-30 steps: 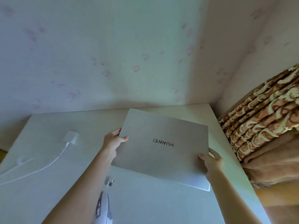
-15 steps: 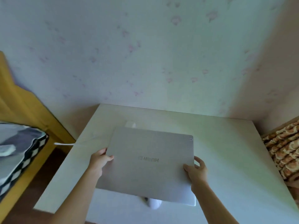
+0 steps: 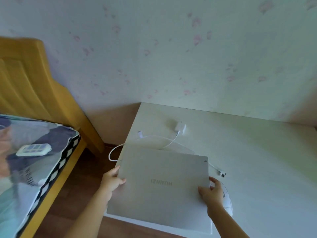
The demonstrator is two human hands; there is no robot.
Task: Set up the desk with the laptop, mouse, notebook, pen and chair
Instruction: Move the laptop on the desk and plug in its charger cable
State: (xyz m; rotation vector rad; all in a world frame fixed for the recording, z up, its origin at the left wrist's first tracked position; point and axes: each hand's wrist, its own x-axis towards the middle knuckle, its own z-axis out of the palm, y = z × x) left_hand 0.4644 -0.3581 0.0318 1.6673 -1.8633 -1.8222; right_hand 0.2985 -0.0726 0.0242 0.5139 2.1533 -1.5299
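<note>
A closed silver laptop [image 3: 161,182] with its logo upside down to me is over the front left corner of the white desk [image 3: 257,152]. My left hand [image 3: 113,180] grips its left edge and my right hand [image 3: 211,192] grips its right edge. A white mouse [image 3: 227,201] lies on the desk just right of the laptop, partly hidden behind my right hand. No notebook, pen or chair is in view.
A white charger brick [image 3: 180,127] and its cable [image 3: 159,137] lie on the desk behind the laptop; the cable loops off the left edge. A yellow wooden bed frame [image 3: 34,83] with bedding and a white remote [image 3: 34,149] stands to the left. The wall is behind.
The laptop has moved from the desk's right side toward its front left corner, with both hands still holding it. My view has swung left, bringing the bed into sight.
</note>
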